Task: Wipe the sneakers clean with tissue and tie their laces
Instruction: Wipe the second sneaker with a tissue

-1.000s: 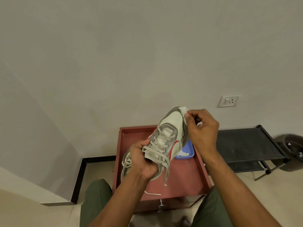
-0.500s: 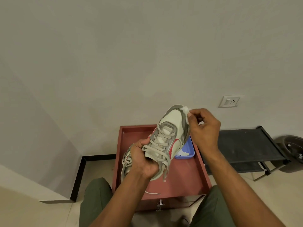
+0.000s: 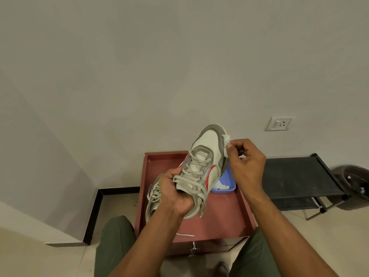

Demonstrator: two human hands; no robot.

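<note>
Sneaker (image 3: 201,166) up in the air over the red table (image 3: 223,218), toe raised; left hand (image 3: 175,194) grips its collar while right hand (image 3: 246,162) pinches tissue (image 3: 226,143) against the toe edge. Wiping step, I'd say; next, work along the sole, laces (image 3: 191,180) untied.

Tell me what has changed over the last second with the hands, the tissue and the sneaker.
The right hand has slid the tissue slightly down the outer side of the toe, from the tip toward the side edge, still pinching it. The left hand keeps gripping the held sneaker at its laced midsection, toe raised. The second sneaker and blue tray stay on the red table.
</note>
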